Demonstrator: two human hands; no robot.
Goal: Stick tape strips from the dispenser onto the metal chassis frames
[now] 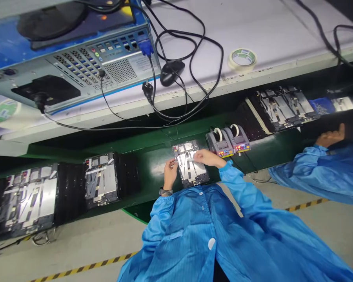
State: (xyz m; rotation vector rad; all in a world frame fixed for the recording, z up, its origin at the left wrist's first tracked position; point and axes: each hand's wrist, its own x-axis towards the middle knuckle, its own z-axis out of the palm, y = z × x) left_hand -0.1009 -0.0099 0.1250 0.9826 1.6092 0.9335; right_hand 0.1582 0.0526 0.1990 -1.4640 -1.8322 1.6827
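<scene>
An opened tablet-like device (191, 169), with silver plates, dark ribbon cables and a black frame, lies on the green bench in front of me. My left hand (170, 172) is at its left edge, thumb and fingers pinched together; what sits between them is too small to make out. Over the device's upper right part, my right hand (207, 157) has its fingers closed on a short pale strip of tape (190, 159). Just beyond my right hand stand two grey tape dispensers (219, 144) with white rolls and lit red displays.
Similar opened devices lie on the left (101, 182) and at the right (285, 107). A co-worker's blue sleeve (306, 160) and hand are on the right. The shelf above holds a computer case (120, 70), a black mouse (172, 73), cables and a tape roll (242, 58).
</scene>
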